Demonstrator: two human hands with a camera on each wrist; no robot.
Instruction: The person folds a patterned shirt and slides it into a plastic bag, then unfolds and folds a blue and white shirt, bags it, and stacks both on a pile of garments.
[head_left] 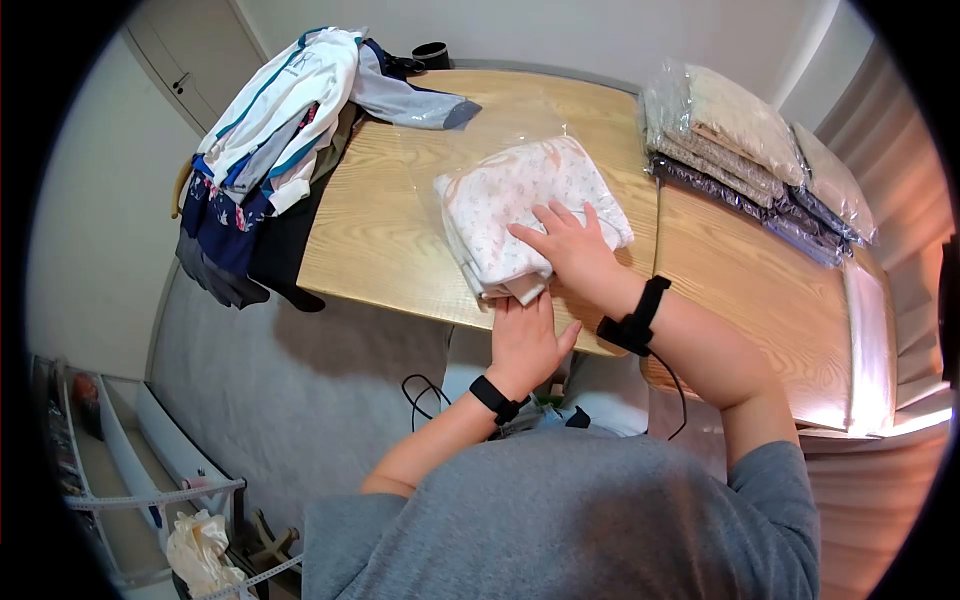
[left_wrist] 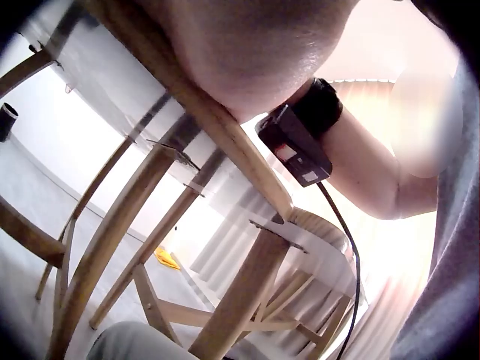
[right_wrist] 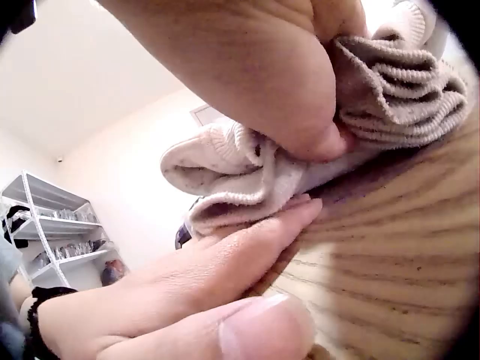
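A folded white garment with a pale pink print (head_left: pixel 520 195) lies on the wooden table (head_left: pixel 370 240), partly over a clear plastic bag (head_left: pixel 420 165). My right hand (head_left: pixel 575 250) rests on its top near the right side, fingers spread. At the garment's near edge is my left hand (head_left: pixel 525 340), its fingers extended and their tips hidden under the fold. The right wrist view shows the thick ribbed layers of the garment (right_wrist: pixel 405 90) beside the right hand (right_wrist: pixel 255 75), with the left hand's fingers (right_wrist: pixel 255 247) low against the tabletop. In the left wrist view the left hand's fingers are hidden.
Clothes (head_left: pixel 290 110) hang over the table's left corner. Bagged folded textiles (head_left: pixel 740 140) are stacked at the right rear, and a flat stack of plastic (head_left: pixel 868 340) lies along the right edge. Black cables (head_left: pixel 425 395) trail below the front edge. A compartmented rack (head_left: pixel 150 490) stands lower left.
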